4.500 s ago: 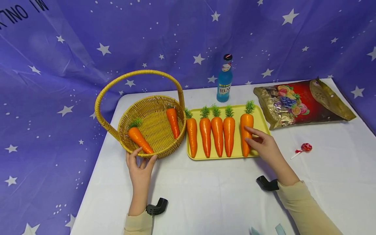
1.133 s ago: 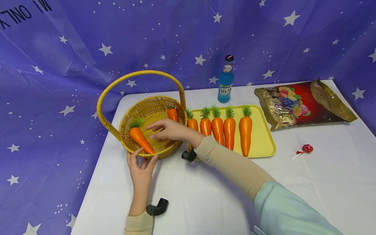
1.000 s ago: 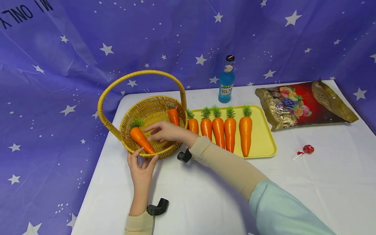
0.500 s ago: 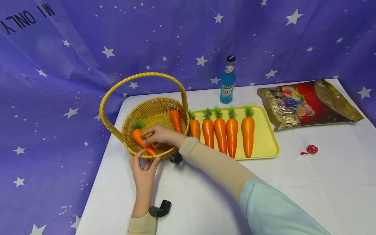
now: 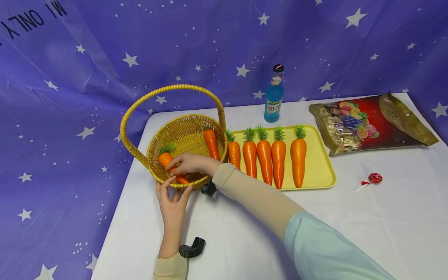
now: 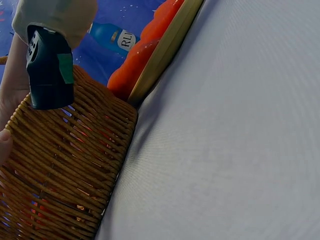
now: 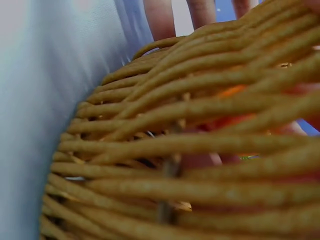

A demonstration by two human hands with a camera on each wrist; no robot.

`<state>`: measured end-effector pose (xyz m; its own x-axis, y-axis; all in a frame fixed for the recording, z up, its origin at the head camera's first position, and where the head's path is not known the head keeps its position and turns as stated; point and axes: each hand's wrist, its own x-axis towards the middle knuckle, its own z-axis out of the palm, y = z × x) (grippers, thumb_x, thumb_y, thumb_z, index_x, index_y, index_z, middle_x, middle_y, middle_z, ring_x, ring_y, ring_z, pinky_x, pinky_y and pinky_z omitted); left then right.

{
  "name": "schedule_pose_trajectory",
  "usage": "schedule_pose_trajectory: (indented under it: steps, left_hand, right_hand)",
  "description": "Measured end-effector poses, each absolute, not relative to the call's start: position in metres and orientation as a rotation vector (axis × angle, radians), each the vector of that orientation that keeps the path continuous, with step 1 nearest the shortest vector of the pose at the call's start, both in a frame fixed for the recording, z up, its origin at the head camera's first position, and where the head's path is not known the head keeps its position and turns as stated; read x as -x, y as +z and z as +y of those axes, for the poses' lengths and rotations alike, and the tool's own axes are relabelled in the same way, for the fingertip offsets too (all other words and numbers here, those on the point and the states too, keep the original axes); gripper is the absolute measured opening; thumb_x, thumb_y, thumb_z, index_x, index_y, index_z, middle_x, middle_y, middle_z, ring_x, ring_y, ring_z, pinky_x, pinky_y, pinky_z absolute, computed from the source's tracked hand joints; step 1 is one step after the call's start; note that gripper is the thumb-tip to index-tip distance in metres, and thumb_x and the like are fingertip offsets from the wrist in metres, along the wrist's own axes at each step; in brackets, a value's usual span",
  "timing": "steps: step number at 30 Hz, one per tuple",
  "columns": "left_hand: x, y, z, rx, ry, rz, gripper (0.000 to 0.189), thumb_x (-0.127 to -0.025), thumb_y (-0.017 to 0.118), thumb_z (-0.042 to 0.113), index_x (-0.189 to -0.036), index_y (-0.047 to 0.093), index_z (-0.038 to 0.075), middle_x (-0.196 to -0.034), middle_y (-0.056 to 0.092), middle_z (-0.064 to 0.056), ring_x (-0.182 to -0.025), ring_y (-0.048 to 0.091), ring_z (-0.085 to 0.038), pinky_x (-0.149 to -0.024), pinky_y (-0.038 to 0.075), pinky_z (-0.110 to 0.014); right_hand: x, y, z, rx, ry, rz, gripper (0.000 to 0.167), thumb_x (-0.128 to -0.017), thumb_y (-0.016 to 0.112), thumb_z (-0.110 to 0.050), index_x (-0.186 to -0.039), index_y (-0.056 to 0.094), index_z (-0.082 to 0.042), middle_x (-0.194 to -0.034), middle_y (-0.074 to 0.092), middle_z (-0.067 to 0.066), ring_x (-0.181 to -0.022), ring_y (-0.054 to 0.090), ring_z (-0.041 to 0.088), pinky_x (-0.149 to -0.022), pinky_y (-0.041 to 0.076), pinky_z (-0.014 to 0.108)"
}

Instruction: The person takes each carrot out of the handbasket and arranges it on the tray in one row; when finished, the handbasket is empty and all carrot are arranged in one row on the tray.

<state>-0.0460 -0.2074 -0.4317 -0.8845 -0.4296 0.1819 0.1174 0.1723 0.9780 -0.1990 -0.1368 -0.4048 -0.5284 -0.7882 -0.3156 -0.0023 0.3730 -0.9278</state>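
Observation:
A yellow wicker basket (image 5: 189, 144) with a tall handle stands at the left of the table, two carrots inside. My right hand (image 5: 191, 163) reaches into it, fingers and thumb around the left carrot (image 5: 165, 158), covering its middle. The other carrot (image 5: 211, 144) leans along the right wall. My left hand (image 5: 173, 212) holds the front rim, its thumb (image 6: 4, 145) at the rim in the left wrist view. Woven strands of the basket (image 7: 200, 150) fill the right wrist view, with left-hand fingers (image 7: 160, 20) beyond.
Right of the basket, a yellow tray (image 5: 320, 171) bears several carrots (image 5: 278, 159) in a row. A blue bottle (image 5: 274, 99) stands behind it. A candy bag (image 5: 371, 124) lies at the back right, a red lollipop (image 5: 376, 178) in front of it.
My right hand has left the rightmost tray carrot, crossed left into the basket and closed around the left carrot there. My left hand stays at the rim; the view shifts slightly.

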Motion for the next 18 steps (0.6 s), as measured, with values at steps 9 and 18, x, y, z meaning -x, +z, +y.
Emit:
schedule_pose_trajectory:
  steps: [9,18]
  left_hand:
    - [0.046,-0.431,-0.206,-0.257,-1.762,-2.017,0.052,-0.083,0.073,-0.002,-0.127,0.046,-0.008,-0.156,-0.003,-0.021,-0.142,0.017,-0.039,-0.095,0.043,-0.021]
    - [0.047,-0.438,-0.211,-0.281,-1.76,-2.029,0.052,-0.083,0.074,0.001,-0.127,0.047,-0.006,-0.157,-0.003,-0.018,-0.141,0.019,-0.037,-0.096,0.043,-0.024]
  right_hand:
    - [0.196,-0.401,-0.135,0.653,-1.27,1.773,0.038,-0.093,0.059,0.0,-0.129,0.063,-0.01,-0.096,0.062,0.006,-0.072,0.058,0.014,-0.066,0.055,0.028]
    - [0.196,-0.394,-0.125,0.682,-1.357,1.761,0.04,-0.092,0.063,-0.005,-0.132,0.061,-0.011,-0.109,0.063,0.004,-0.08,0.062,0.018,-0.067,0.056,0.03]
